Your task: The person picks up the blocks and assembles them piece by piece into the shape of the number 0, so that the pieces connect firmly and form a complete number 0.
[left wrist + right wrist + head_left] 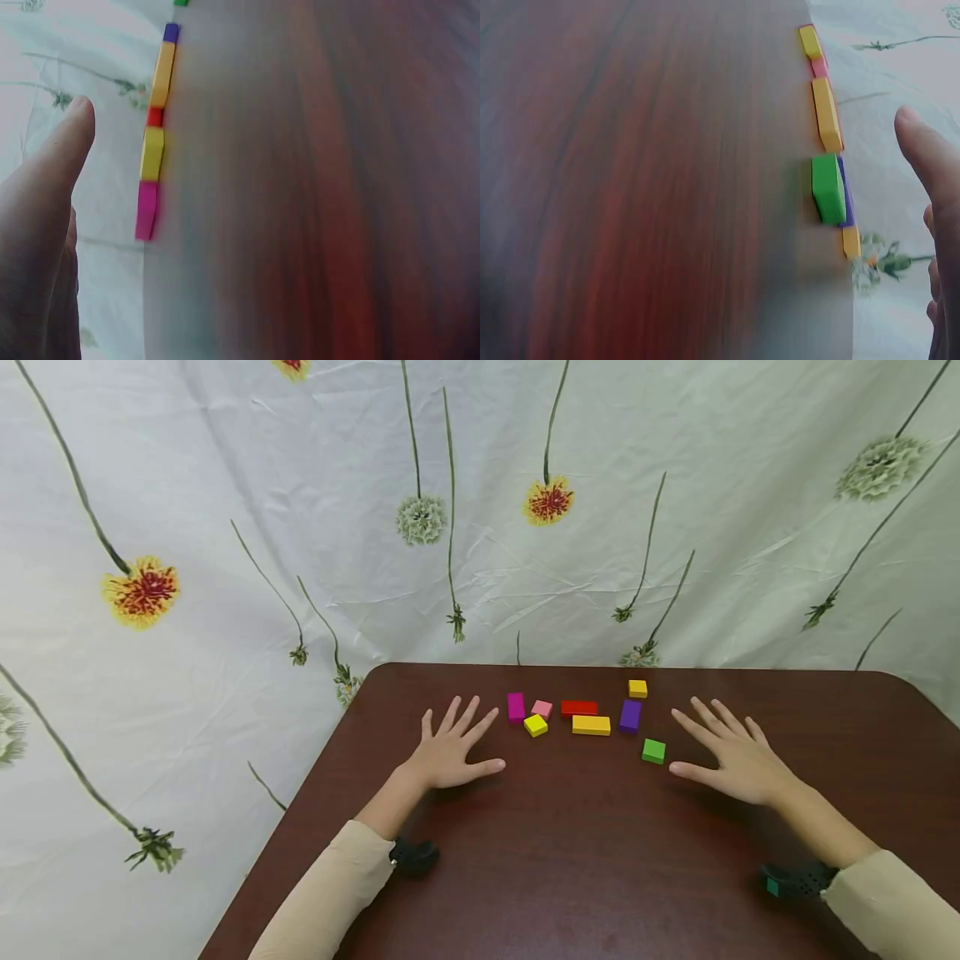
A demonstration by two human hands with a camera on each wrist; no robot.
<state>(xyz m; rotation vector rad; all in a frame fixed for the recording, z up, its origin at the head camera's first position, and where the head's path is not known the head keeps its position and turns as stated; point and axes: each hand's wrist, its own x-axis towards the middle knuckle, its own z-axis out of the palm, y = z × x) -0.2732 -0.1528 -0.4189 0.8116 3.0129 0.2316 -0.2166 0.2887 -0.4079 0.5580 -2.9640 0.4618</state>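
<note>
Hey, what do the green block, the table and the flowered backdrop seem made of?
Green block: perhaps matte painted wood or plastic, given its even color. Table: smooth wood or laminate, judging by streaky grain. Flowered backdrop: thin fabric, maybe plastic sheeting, softly shiny, with creases catching light.

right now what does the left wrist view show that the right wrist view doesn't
Only left wrist: the left hand, plus the magenta block plainly; the other has at most a sliver.
Only right wrist: the right hand, pink block and small orange block.
Both: purple block, long orange block, yellow block, green block, table and flowered cloth.
</note>
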